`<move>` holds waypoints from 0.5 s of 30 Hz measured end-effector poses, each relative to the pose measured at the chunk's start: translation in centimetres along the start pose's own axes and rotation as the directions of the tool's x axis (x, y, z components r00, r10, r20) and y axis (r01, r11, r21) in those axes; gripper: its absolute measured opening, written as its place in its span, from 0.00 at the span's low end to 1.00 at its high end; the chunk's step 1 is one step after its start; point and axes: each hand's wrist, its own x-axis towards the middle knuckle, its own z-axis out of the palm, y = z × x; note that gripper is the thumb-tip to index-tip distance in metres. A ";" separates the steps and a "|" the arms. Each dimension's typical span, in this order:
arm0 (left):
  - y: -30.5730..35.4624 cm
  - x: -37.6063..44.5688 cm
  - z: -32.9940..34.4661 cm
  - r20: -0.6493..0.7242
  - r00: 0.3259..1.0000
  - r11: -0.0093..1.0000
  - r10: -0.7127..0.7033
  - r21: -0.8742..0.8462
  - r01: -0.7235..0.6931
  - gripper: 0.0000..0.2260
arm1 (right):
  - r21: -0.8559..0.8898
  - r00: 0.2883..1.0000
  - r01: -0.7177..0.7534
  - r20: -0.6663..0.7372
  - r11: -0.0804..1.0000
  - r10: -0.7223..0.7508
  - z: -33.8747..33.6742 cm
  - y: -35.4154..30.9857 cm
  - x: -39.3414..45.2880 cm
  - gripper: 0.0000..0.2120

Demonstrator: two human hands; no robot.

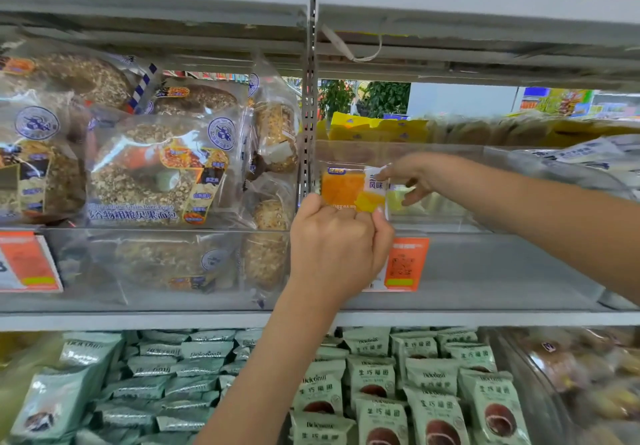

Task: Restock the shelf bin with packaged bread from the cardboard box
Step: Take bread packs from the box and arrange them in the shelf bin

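Step in hand: placing one bread packet [353,188] into the clear shelf bin [450,216] on the middle shelf; the packet is at the left end of the bin, close to the metal upright [309,125].

Left hand [337,240]: it is below the packet, in front of the bin's front wall; the fingers are curled narrow and pinch the packet's lower edge, the thumb on the right side.

Right hand [412,176]: it reaches in from the right, over the bin; the fingers hold the packet's upper right corner between thumb and forefinger, the other fingers [414,198] are loosely spread downward.

Bread packet: orange and yellow print with a white panel, standing nearly upright, face to the camera; whether its bottom already touches the bin floor I cannot tell.

Key relation: the packet lies above the left hand and to the left of the right hand; its long axis seems to run left-right, along the bin front. The left hand is nearer to the camera, the right is deeper in the bin.

Next move, my judgement: push the packet back and down, then let go with both hands.

Bin: mostly vacant to the right of the packet.

Cardboard box: not in view.

Neighbours: bagel bags [152,170] to the left, green packets [433,392] on the shelf below.
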 end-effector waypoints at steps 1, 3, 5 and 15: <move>0.1 0.1 -0.1 0.011 1.000 1.000 0.000 0.004 0.000 0.27 | 0.036 1.000 -0.002 -0.007 0.999 0.002 -0.6 -0.3 -0.9 0.29; 0.3 0.3 -0.5 0.058 0.998 1.000 -0.001 0.015 0.000 0.27 | 0.133 0.999 0.048 -0.030 0.990 -0.044 -1.7 -0.5 -3.0 0.25; 0.3 0.6 -0.9 0.130 0.991 1.000 0.006 0.025 -0.009 0.26 | 0.227 0.978 0.203 -0.093 0.953 -0.186 -2.7 -0.3 -5.8 0.14; 3.2 -5.4 -7.6 0.415 0.910 0.999 -0.006 0.037 -0.010 0.22 | -0.023 0.543 0.771 -0.499 0.637 -0.675 0.5 11.9 -25.3 0.07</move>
